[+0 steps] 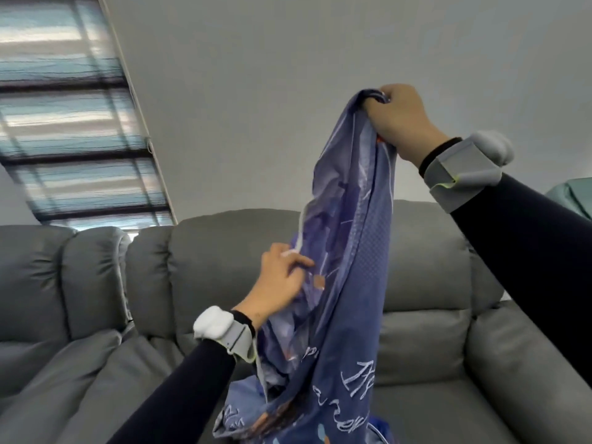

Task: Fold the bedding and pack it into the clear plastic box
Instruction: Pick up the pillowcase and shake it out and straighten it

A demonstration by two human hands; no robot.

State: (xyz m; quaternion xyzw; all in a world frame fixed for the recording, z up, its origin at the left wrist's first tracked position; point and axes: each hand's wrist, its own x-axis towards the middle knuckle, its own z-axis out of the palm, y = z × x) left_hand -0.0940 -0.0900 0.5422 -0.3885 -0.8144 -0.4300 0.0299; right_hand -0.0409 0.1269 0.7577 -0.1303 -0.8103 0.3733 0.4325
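Right grip [400, 123] is up high, far right, fingers clamped on a bunched top corner of the blue bedding [352, 251], prob. so the cloth hangs full length & untwists. Left grip [278, 283] sits lower, near centre, thumb & fingers pinching the pale side edge. Looks like it's after the next corner, b/c a fold needs two. Bedding's bottom end trails down near, in front of the grey sofa [432, 267]. Clear box not in view. Folding not yet begun, I'd say.

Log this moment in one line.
right hand: grips bedding top, raised | left hand: pinches its edge lower | bedding hangs over sofa
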